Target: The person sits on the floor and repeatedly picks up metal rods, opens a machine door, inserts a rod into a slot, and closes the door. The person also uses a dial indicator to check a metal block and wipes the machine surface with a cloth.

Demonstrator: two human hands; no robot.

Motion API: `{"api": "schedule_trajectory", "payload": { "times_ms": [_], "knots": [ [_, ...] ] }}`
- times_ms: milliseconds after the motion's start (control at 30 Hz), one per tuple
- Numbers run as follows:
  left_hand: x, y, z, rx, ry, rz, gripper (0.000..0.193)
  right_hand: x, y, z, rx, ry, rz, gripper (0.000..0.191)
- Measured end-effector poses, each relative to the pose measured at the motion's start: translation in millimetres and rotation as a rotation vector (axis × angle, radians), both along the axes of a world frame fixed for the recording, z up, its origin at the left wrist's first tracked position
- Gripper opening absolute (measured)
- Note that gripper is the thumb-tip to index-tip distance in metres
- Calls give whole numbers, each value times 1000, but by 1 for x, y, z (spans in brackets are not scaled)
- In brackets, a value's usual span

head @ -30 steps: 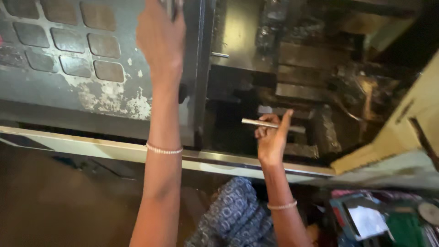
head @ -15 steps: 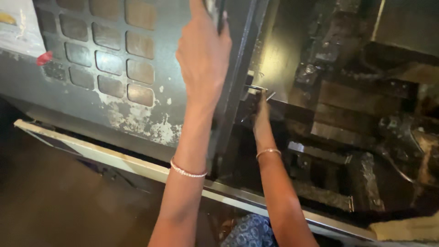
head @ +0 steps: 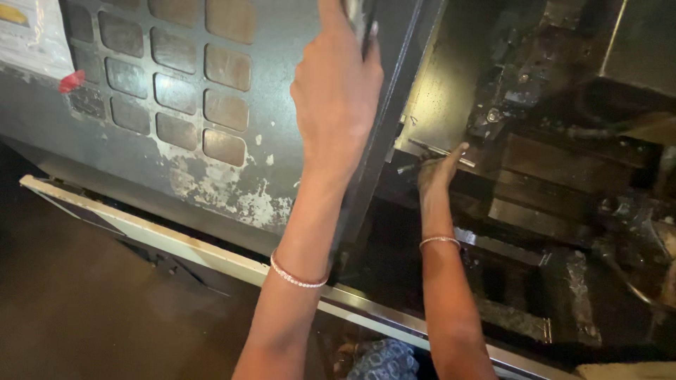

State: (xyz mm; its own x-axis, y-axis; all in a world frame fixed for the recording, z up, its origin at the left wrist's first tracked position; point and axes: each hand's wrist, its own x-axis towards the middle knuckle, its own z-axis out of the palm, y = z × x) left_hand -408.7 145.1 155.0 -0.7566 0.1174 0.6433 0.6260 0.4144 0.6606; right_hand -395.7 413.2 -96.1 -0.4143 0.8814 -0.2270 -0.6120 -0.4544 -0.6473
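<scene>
L hand (head: 338, 91) up on door handle (head: 360, 21), door (head: 211, 105) to its left. R hand (head: 438, 169) right of door, inside machine bay (head: 563, 211), on metal rod (head: 442, 151).

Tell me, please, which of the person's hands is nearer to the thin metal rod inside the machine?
Right. The right hand holds the thin metal rod inside the machine, while the left hand is apart from it, gripping the door handle.

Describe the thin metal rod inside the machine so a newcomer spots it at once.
Start at the grey sliding door with its grid of dark square panels, and go right past its edge into the dark machine interior. There the right hand reaches up; the thin metal rod lies across its fingers, the only slim, bright, straight piece among bulky dark blocks.
</scene>
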Motion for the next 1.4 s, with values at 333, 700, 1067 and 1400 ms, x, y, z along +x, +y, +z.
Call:
{"api": "schedule_trajectory", "payload": {
  "times_ms": [333,700,1067,1400],
  "knots": [
    [5,-3,2,27,6,-11,48,-35,-2,-16,-74,182,357,44],
    [3,-4,0,23,4,-36,40,-27,-35,-30,393,-434,-219,42],
    [2,-4,-2,17,-19,-33,29,-14,-8,-48,721,-327,-252,10],
    [9,-5,-8,49,116,-4,23,-11,6,-38,740,-434,-220,17]
  ]
}}
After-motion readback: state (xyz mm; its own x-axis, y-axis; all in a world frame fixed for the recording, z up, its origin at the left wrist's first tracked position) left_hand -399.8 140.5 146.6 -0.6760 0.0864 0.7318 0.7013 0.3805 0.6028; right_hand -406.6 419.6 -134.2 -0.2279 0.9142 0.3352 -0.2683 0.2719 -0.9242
